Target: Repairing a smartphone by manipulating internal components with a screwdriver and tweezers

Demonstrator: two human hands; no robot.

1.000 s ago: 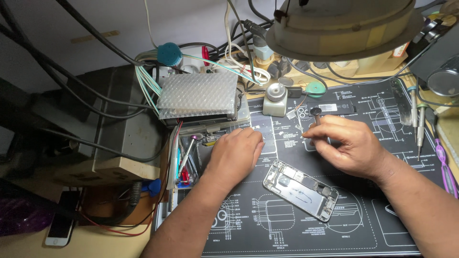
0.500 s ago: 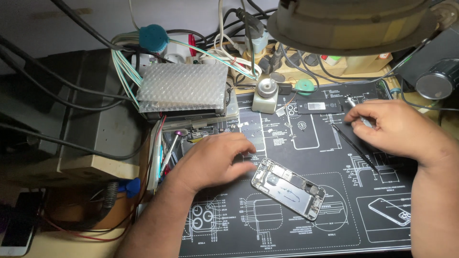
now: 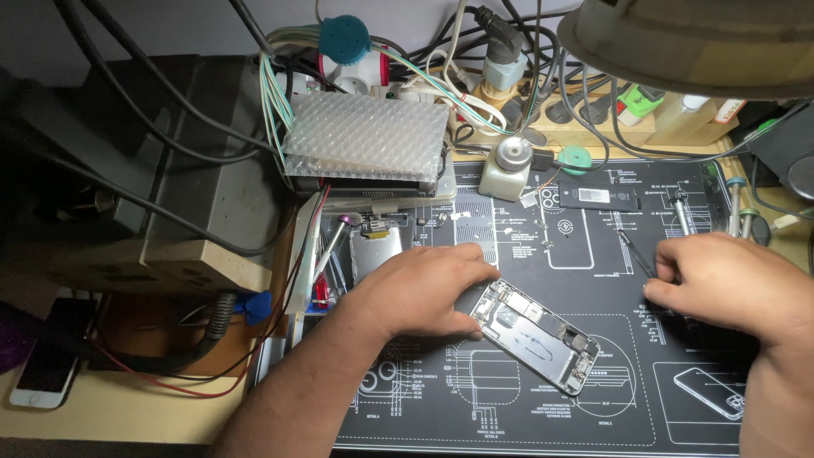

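An opened phone (image 3: 536, 336) with its bare metal insides showing lies slantwise on the black work mat (image 3: 509, 407). My left hand (image 3: 420, 293) rests on the mat at the phone's upper-left end, and its thumb and fingertips pinch that end. To the right, my right hand (image 3: 733, 284) has its fingers curled and pinched on the lower end of a thin dark tool (image 3: 634, 253), which points up and to the left over the mat.
A bubble-wrap pad (image 3: 365, 136) lies on a device at the back, beside a grey box (image 3: 195, 187) with cables. A small round-topped dispenser (image 3: 509, 165), a black strip part (image 3: 593, 197), screwdrivers (image 3: 682, 212), a metal plate (image 3: 377, 250) and a lamp head (image 3: 695, 42) surround the mat. Another phone (image 3: 47, 373) lies far left.
My right hand moved from the mat's upper middle out to the right and closed on the thin tool. My left hand shifted onto the phone's end. The view moved closer.
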